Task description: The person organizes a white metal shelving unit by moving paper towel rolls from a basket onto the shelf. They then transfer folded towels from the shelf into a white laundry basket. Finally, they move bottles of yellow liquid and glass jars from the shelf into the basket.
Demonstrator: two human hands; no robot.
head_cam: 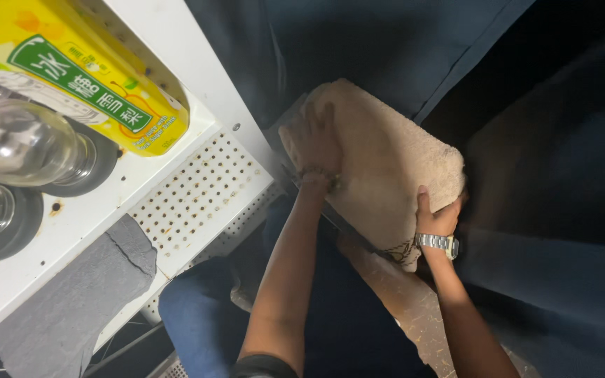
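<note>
Pressing a towel against a dark curtain

The beige fluffy towel [386, 161] lies against the dark blue curtain [386, 42]. The left hand [316, 143] rests flat and spread open on it; the right hand [437, 213] grips its lower edge, a silver wristwatch [437, 243] below.

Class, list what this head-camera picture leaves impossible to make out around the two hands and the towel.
- What lies under the beige towel: covered by it.
- Right hand fingers: wrapped behind the towel's edge.
- Left hand palm: pressed flat on the towel.
- Dark surroundings right: too dim.
- Yellow carton: cut by the top edge.
</note>
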